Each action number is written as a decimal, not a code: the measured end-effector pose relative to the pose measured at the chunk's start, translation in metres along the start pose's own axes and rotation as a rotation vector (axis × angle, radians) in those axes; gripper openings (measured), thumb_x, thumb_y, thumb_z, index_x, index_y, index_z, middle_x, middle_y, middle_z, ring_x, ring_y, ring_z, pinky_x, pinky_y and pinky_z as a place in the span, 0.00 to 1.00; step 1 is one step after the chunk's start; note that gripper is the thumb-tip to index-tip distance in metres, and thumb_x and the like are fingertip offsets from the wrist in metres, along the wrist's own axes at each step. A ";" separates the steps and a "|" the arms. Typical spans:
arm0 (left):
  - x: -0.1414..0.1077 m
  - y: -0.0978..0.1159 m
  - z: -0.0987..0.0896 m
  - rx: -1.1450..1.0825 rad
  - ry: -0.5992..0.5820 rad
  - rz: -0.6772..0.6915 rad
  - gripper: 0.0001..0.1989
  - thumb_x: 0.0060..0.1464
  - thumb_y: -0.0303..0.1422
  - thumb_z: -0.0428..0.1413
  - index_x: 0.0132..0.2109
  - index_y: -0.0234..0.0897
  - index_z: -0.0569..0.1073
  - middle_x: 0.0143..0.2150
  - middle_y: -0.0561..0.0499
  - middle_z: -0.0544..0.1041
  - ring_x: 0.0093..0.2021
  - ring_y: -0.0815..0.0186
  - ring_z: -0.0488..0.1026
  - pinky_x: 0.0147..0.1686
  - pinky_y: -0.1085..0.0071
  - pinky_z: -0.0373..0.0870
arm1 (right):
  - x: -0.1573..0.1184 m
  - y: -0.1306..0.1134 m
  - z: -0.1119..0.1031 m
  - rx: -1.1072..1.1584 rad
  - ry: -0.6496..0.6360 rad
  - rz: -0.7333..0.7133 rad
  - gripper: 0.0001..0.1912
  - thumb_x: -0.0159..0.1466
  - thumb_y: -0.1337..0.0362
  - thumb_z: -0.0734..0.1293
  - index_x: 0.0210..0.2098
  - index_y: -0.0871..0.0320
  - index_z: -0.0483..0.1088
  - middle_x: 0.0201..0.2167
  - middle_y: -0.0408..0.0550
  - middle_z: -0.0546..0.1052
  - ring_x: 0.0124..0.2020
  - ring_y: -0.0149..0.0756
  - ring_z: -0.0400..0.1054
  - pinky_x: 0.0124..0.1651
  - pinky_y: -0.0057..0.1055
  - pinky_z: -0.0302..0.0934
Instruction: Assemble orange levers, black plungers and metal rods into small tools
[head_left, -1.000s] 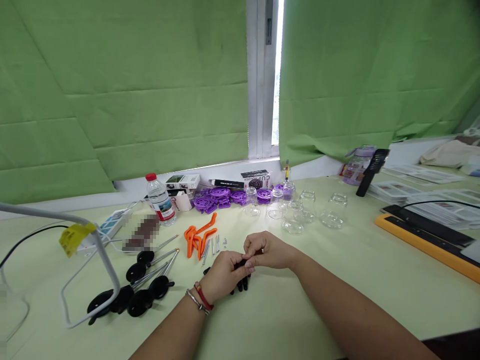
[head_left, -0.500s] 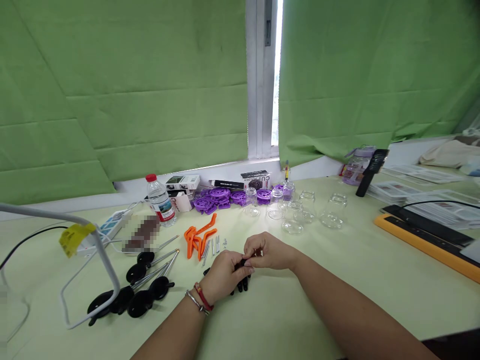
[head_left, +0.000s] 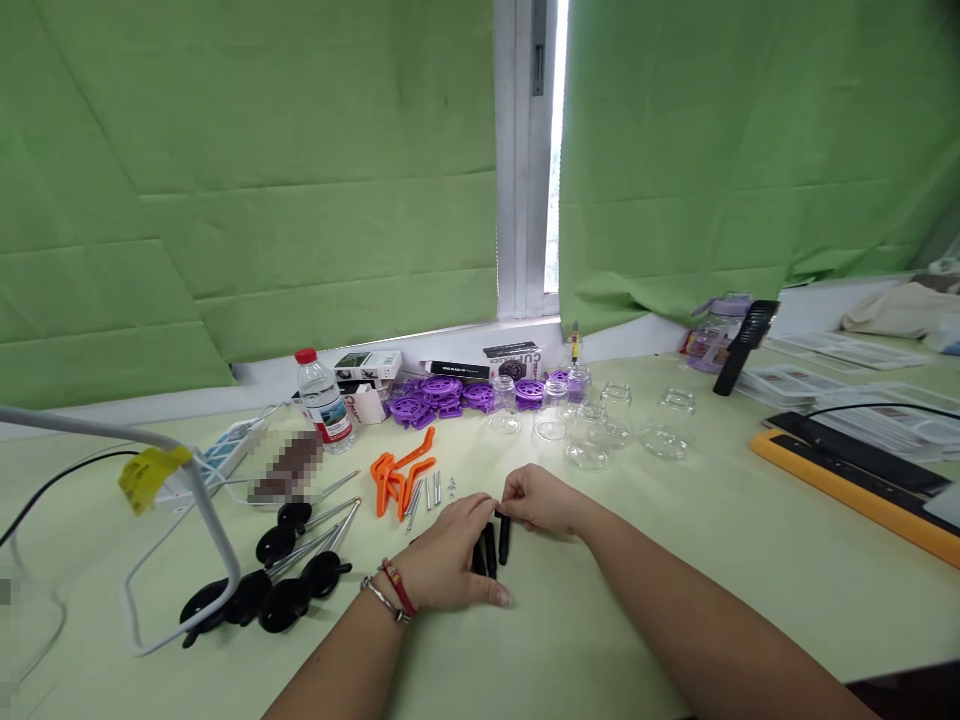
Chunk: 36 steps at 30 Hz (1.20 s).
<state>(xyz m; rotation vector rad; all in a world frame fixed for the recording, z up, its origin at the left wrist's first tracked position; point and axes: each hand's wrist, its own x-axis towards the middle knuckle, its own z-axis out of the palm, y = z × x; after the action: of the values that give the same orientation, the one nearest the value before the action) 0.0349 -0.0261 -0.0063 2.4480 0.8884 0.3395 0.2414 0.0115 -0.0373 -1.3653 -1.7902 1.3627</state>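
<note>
My left hand (head_left: 448,558) lies low on the table with its fingers over a few short black tubes (head_left: 486,552). My right hand (head_left: 538,500) pinches the top end of one black tube (head_left: 504,538), which hangs down just right of the others. Both hands nearly touch above the tubes. Just beyond them lie small silver screws (head_left: 433,490) and orange plastic levers (head_left: 397,474). Part of the black tubes is hidden under my left palm.
Black discs on metal rods (head_left: 289,575) lie at the left beside a white wire stand (head_left: 187,520). Purple plastic parts (head_left: 442,395), a water bottle (head_left: 322,400) and small glass jars (head_left: 600,425) stand further back. An orange-edged board (head_left: 847,490) lies right.
My left hand has dropped flat onto the black tubes. My right hand now holds a single black tube by its end, apart from the left hand's grip.
</note>
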 end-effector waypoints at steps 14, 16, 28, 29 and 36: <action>0.000 -0.001 0.000 0.007 0.043 -0.023 0.43 0.38 0.51 0.62 0.59 0.39 0.59 0.59 0.40 0.63 0.59 0.50 0.58 0.57 0.55 0.57 | -0.005 -0.010 0.003 -0.364 0.047 -0.153 0.06 0.55 0.62 0.66 0.27 0.59 0.71 0.23 0.43 0.72 0.25 0.30 0.63 0.27 0.26 0.55; -0.001 0.002 -0.004 0.056 0.069 -0.047 0.42 0.40 0.51 0.61 0.59 0.39 0.60 0.60 0.39 0.62 0.60 0.49 0.57 0.57 0.54 0.56 | -0.007 -0.012 0.003 -0.392 0.078 -0.176 0.06 0.56 0.63 0.65 0.29 0.59 0.71 0.26 0.45 0.74 0.27 0.32 0.64 0.29 0.27 0.56; -0.040 0.014 -0.010 0.261 -0.084 -0.144 0.41 0.52 0.50 0.53 0.65 0.32 0.50 0.68 0.33 0.47 0.67 0.48 0.43 0.62 0.51 0.48 | -0.037 -0.046 0.033 -0.662 0.138 -0.385 0.20 0.65 0.62 0.55 0.53 0.63 0.66 0.52 0.58 0.70 0.53 0.45 0.62 0.54 0.39 0.56; -0.046 0.011 -0.006 0.291 -0.086 -0.133 0.41 0.54 0.49 0.51 0.66 0.32 0.47 0.68 0.34 0.45 0.68 0.49 0.41 0.63 0.51 0.45 | -0.041 -0.046 0.039 -0.693 0.114 -0.413 0.22 0.66 0.61 0.54 0.56 0.64 0.63 0.55 0.59 0.67 0.57 0.47 0.59 0.57 0.41 0.53; -0.053 0.003 0.017 0.395 -0.090 -0.065 0.38 0.59 0.51 0.39 0.68 0.35 0.35 0.69 0.40 0.38 0.68 0.54 0.33 0.64 0.51 0.38 | -0.065 -0.014 0.057 -0.820 -0.087 -0.445 0.40 0.65 0.46 0.52 0.67 0.63 0.37 0.68 0.56 0.41 0.68 0.51 0.30 0.66 0.51 0.29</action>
<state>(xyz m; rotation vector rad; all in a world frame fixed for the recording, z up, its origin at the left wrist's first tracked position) 0.0034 -0.0688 -0.0219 2.7559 1.0773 0.0287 0.2125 -0.0706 -0.0349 -1.1350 -2.6609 0.4539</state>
